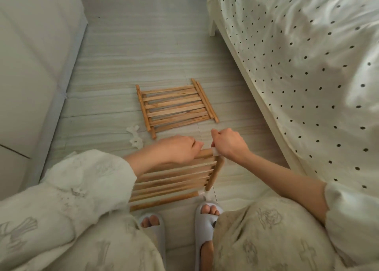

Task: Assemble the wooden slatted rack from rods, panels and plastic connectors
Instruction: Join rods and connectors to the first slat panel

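Both hands are up at the near panel's (174,180) far right corner: left hand (178,150) grips the top rod (205,153), right hand (229,144) pinches the white connector (215,151) on its end. Second panel (175,106) lies flat on the floor (143,45) just beyond, spare connectors (134,136) to its left, bed (307,65) on the right

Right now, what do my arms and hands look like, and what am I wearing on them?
Both hands are bare: the left hand and the right hand show no gloves, rings or watch. Loose cream sleeves with a faint grey printed pattern are pushed up, so both forearms are uncovered. The left sleeve bunches near the elbow; the right sleeve ends in a plain cuff.
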A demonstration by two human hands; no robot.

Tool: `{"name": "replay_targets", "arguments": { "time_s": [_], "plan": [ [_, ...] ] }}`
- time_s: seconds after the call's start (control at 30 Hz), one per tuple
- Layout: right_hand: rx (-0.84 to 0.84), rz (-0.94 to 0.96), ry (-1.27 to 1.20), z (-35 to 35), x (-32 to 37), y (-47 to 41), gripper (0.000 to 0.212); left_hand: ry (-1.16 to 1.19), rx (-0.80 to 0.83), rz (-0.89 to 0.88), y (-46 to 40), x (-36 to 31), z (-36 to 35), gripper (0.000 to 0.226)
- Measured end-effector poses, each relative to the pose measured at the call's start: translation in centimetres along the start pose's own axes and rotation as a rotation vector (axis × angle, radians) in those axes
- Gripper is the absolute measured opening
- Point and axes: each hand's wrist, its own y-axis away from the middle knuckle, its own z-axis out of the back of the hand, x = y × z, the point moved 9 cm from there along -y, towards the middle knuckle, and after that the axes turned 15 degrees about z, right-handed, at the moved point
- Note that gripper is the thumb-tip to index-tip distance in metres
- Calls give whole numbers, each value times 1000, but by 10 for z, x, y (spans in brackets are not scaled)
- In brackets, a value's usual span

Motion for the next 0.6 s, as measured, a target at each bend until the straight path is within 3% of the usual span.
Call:
{"name": "replay_targets", "arguments": {
  "time_s": [0.17,0.33,0.6],
  "plan": [
    [-8,2,-35,7,3,0,56,2,-243,181,26,96,45,42],
    [31,6,-80,9,7,6,62,-95,-303,367,52,161,30,55],
    [-162,-28,11,35,-7,2,63,26,-475,323,59,172,31,57]
  ]
}}
